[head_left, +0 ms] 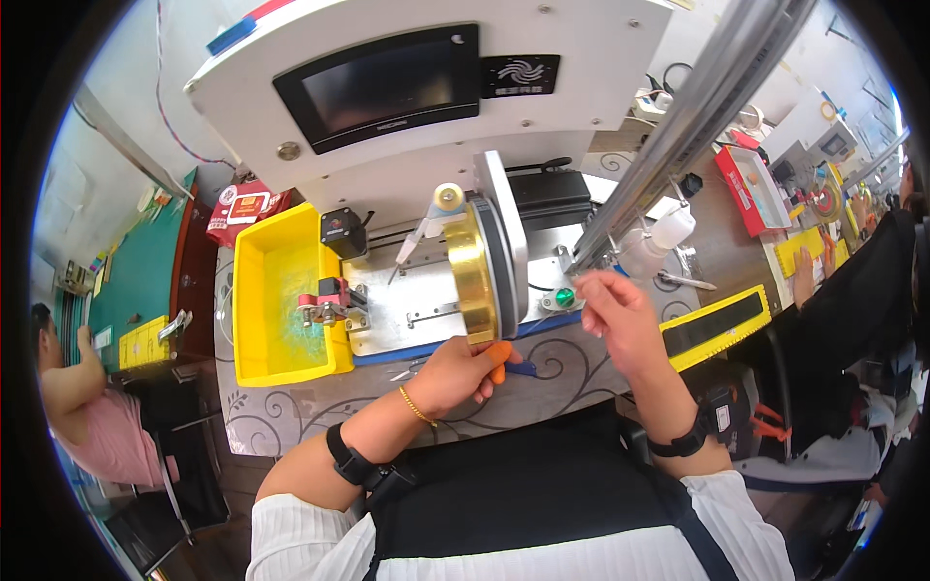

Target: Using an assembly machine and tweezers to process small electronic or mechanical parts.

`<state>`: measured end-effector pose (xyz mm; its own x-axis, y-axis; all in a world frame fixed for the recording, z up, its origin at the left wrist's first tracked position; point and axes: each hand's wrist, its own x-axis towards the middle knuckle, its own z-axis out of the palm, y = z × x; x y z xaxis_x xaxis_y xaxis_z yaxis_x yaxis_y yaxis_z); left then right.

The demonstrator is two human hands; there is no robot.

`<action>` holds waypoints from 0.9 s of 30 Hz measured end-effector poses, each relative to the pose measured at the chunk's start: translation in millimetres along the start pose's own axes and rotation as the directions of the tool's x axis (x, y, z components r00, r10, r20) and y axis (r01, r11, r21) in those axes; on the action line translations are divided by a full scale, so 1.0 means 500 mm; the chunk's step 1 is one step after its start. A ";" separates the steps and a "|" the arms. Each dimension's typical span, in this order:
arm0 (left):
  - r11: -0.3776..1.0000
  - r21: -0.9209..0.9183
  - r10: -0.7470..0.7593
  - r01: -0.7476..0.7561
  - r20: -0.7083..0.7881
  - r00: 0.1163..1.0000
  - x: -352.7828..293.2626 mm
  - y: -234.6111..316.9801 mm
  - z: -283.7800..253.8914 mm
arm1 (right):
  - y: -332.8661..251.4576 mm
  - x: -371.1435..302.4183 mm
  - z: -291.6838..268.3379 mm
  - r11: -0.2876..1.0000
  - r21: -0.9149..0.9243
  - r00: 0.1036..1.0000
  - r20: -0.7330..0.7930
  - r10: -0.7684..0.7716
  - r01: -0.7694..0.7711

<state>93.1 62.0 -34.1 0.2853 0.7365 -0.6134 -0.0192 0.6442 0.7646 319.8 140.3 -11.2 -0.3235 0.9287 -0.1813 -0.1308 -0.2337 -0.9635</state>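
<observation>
A gold-coloured wheel (472, 281) stands upright on the machine, backed by a black ring and a pale plate. My left hand (463, 376) is at its lower rim, fingers curled in, an orange finger cover (500, 358) on one digit. Whatever those fingers pinch is hidden. Farther right, my right hand (620, 315) is raised beside a metal post, thumb and fingertips pressed together; anything between them is too small to make out. A green round button (564, 298) lies just left of it. A blue-handled tool (523, 369) rests on the table by my left hand.
The white machine (407, 160) carries a dark screen (387, 85). A yellow bin (254, 320) stands left, next to a small red-and-black fixture (331, 300). A slanted metal column (678, 136) rises at right, near a white bottle (668, 228) and yellow-framed tray (717, 327). Other people sit on both sides.
</observation>
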 end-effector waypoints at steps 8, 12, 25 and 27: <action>0.991 0.124 -0.042 0.043 -0.015 0.999 0.003 0.011 0.002 | 0.043 -0.023 0.013 0.997 0.000 0.995 -0.061 -0.081 0.081; 0.953 0.297 0.081 -0.058 -0.064 0.995 -0.020 0.003 -0.036 | 0.059 0.002 -0.016 0.998 0.036 0.976 -0.211 -0.051 0.060; 0.235 0.950 0.768 -0.204 -0.053 0.638 -0.205 0.027 -0.080 | 0.035 0.013 0.063 0.706 -0.604 0.878 -0.020 -0.478 0.371; 0.391 0.849 0.686 -0.355 -0.011 0.727 -0.215 0.036 -0.062 | 0.029 -0.008 0.056 0.705 -0.626 0.895 -0.027 -0.446 0.333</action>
<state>32.4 0.6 39.5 0.1837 0.9800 0.0762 0.7050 -0.1853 0.6846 293.0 125.3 -19.2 -0.2058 0.9428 0.2622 0.3869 0.3245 -0.8632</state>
